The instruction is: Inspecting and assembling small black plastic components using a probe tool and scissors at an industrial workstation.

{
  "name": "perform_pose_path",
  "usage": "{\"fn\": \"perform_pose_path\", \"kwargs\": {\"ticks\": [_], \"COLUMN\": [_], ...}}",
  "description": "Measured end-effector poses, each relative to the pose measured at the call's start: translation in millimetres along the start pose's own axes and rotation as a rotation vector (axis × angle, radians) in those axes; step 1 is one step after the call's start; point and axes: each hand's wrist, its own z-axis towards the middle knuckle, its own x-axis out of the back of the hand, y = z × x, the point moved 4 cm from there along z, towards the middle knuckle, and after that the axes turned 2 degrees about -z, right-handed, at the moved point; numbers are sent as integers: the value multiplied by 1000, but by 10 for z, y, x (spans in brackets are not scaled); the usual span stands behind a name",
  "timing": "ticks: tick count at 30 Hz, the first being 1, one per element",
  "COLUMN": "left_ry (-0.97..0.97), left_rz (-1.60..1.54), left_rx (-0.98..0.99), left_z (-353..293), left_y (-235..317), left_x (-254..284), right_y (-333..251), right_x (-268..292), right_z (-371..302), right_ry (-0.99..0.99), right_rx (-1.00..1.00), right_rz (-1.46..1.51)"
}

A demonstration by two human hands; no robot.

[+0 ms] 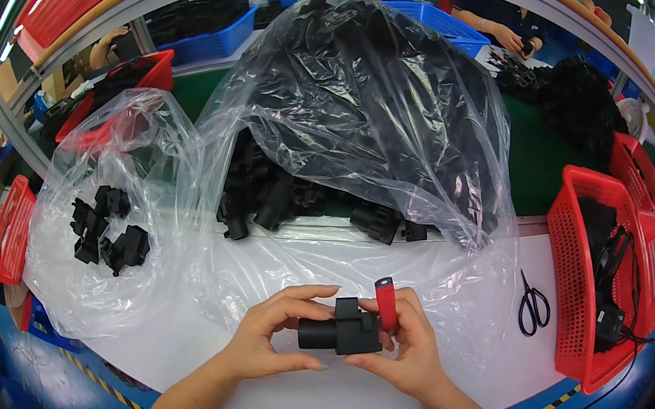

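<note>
A black plastic housing (341,329), with a round tube on its left and a blocky body on its right, is held level above the near part of the white table. My left hand (269,331) curls around the tube end, thumb below and fingers above. My right hand (412,350) grips the block end between thumb and fingers. Tucked in the right fingers is a small red-handled tool (386,305) with a black end pointing up; its kind is not clear. Beyond my hands, a large clear plastic bag (372,119) lies open, full of similar black housings.
To the left, a smaller clear bag (96,298) holds several black parts (127,248). Black scissors (534,306) lie at the right, beside a red basket (569,253) with cables and a black device. Blue bins (442,25) and co-workers are beyond the metal frame. A red basket (12,233) stands far left.
</note>
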Motion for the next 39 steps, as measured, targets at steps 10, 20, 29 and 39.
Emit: {"fn": "perform_pose_path", "kwargs": {"ticks": [10,20,29,39], "left_ry": [181,177,190,197], "left_rz": [164,216,206,80], "left_rx": [-92,-124,-118,-23], "left_z": [-95,-81,-73,-110], "left_y": [-27,-25,-11,-74], "left_x": [35,37,1,-14], "right_y": [81,144,140,136], "right_x": [-50,-60,-45,-27], "right_z": [-8,-11,-36,-20], "right_ry": [17,16,27,29], "right_rx": [109,84,75,89], "right_rz": [-87,7,-15,-11]}}
